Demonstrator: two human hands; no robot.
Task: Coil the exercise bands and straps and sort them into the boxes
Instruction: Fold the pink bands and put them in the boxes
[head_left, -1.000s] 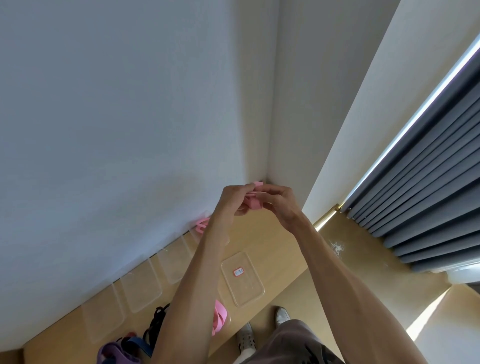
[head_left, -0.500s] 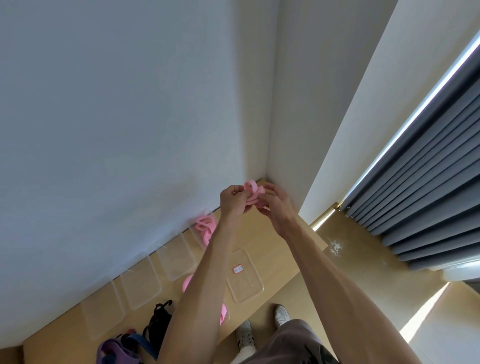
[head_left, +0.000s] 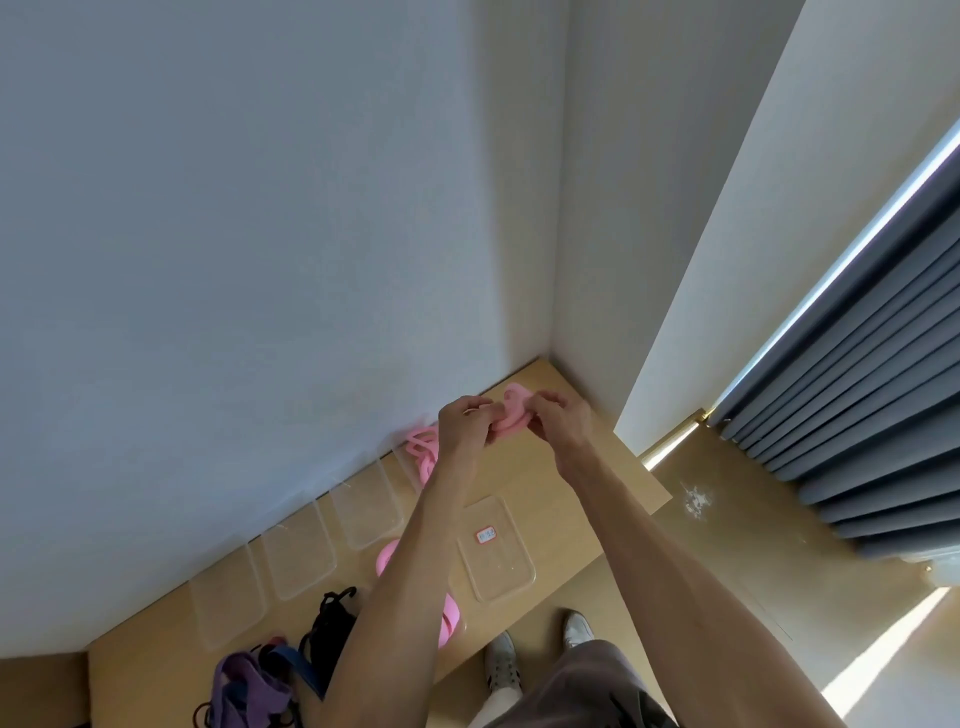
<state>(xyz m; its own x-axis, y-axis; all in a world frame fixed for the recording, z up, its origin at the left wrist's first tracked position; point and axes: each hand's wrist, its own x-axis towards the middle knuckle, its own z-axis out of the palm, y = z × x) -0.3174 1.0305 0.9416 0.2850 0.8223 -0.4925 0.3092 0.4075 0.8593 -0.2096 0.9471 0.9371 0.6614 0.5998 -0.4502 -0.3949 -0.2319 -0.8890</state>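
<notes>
- Just below the centre of the head view, a person's left hand (head_left: 464, 422) and right hand (head_left: 558, 422) meet above a light wooden table (head_left: 561, 499), both with fingers curled, pinching a small pink band (head_left: 511, 414) bunched into loops between them.
- Left of the hands, against the white wall (head_left: 234, 234), a clear box (head_left: 415, 457) holds more pink bands (head_left: 423, 449); three further clear boxes (head_left: 296, 556) continue the row toward the lower left of the frame.
- Lower centre, a clear lid (head_left: 496, 551) bearing a small red-edged label (head_left: 486, 534) lies flat on the table between the two forearms.
- Partly hidden under the left forearm, another pink strap (head_left: 387, 556) lies on the table.
- Bottom left, a loose heap of black straps (head_left: 332, 618), a purple band (head_left: 249, 686) and a blue strap (head_left: 298, 670) lies at the table's near edge.
- Bottom centre, the person's shoes (head_left: 501, 665) stand on the floor beside the table; grey curtains (head_left: 857, 389) hang at the right of the frame.
</notes>
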